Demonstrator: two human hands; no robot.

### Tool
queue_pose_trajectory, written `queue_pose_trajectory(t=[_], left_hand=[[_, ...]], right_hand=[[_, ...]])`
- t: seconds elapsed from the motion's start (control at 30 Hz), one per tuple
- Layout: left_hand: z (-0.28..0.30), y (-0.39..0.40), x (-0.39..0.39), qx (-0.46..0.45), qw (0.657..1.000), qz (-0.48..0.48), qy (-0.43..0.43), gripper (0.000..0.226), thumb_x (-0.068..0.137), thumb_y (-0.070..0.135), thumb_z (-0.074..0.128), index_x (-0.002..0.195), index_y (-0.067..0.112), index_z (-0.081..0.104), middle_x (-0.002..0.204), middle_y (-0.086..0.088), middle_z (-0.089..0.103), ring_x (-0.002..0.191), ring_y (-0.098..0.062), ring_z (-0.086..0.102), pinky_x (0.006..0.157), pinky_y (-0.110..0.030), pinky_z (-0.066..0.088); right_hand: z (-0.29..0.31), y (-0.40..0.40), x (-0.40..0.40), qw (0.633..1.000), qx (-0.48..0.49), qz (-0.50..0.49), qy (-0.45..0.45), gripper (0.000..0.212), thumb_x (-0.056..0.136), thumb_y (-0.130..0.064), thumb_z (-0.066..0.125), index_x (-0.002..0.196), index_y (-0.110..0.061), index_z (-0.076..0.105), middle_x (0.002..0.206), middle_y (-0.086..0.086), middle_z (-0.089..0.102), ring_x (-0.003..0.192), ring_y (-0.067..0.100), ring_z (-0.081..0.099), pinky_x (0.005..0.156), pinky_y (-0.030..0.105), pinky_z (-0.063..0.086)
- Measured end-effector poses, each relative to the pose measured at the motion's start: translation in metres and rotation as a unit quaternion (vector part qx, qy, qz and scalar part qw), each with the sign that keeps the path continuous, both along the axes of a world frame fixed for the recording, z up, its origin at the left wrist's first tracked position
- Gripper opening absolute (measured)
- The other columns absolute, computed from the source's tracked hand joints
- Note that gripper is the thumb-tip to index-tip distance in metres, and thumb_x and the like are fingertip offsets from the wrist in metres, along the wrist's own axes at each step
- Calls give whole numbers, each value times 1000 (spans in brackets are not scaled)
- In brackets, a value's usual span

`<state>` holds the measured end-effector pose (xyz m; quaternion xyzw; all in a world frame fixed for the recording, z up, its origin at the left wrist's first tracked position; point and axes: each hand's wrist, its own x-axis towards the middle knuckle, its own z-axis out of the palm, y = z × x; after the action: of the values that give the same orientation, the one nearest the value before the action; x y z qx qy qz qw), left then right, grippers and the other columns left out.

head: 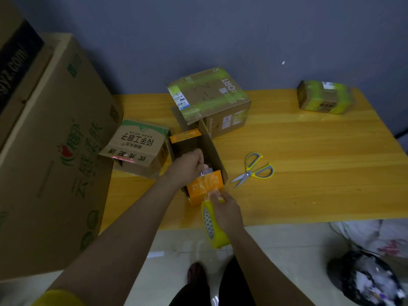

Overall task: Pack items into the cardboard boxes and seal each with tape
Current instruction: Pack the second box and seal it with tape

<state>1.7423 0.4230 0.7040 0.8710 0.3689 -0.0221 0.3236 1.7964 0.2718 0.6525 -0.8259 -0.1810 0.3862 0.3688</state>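
At the frame's centre, the open orange box (pixel 198 164) runs lengthwise away from the person; the left hand (pixel 187 166) grips something inside it, the right hand (pixel 225 210) pinches the tape roll (pixel 213 225) at its near end.

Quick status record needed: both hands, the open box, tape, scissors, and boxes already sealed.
left hand: inside the open box, gripping something small
right hand: holds yellow tape roll, tape drawn onto the box's orange flap
scissors: on table, right of open box, untouched
sealed boxes: middle box, far-right box
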Motion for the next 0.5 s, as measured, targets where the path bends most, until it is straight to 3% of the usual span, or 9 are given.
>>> queue_pose_trajectory(t=[0.1, 0.23, 0.5], left_hand=[[-3, 1, 0, -29, 999, 18, -14, 14, 98, 22, 52, 89, 14, 44, 80, -5, 54, 72, -20, 52, 58, -33, 39], [-9, 2, 2, -72, 996, 47, -21, 13, 98, 22, 52, 95, 10, 48, 88, -10, 58, 77, -23, 55, 64, -37, 44], [-15, 6, 7, -89, 994, 53, 42, 13, 100, 23, 48, 95, 12, 41, 86, -6, 50, 70, -14, 44, 58, -30, 34]], right_hand=[[-1, 3, 1, 1000, -9, 6, -3, 39, 97, -49, 47, 119, -21, 62, 122, 5, 64, 111, 25, 57, 82, 31, 41], [-1, 3, 2, 1000, -19, 11, -2, 39, 97, -48, 47, 121, -21, 62, 122, 7, 63, 110, 27, 57, 79, 30, 39], [-3, 8, 2, 1000, -26, 8, -6, 37, 96, -48, 48, 114, -20, 65, 113, 6, 67, 103, 26, 60, 77, 30, 40]])
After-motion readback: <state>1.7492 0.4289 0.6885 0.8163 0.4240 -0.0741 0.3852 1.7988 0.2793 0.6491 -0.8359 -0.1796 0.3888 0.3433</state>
